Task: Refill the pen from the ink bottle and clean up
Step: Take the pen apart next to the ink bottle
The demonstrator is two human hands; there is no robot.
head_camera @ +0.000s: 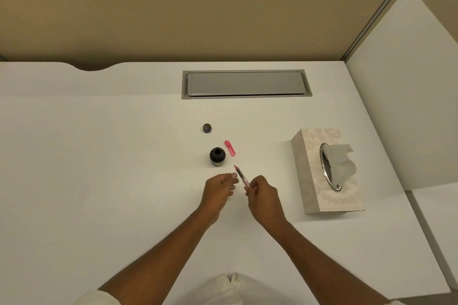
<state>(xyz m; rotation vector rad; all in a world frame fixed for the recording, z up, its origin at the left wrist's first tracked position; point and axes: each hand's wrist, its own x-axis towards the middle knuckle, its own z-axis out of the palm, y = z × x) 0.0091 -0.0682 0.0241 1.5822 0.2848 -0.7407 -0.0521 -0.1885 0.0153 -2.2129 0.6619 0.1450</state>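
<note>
Pinching pen (241,176), both hands' fingers (248,187).

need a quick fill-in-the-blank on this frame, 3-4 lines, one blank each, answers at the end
1. The pen is held in the ___ hand.
2. The ink bottle stands open; its round cap lies on the ___, farther from the person.
3. The pink pen cap lies just to the ___ of the ink bottle.
4. A tissue sticks out of the ___ on the right.

Answers: right; table; right; tissue box
</note>
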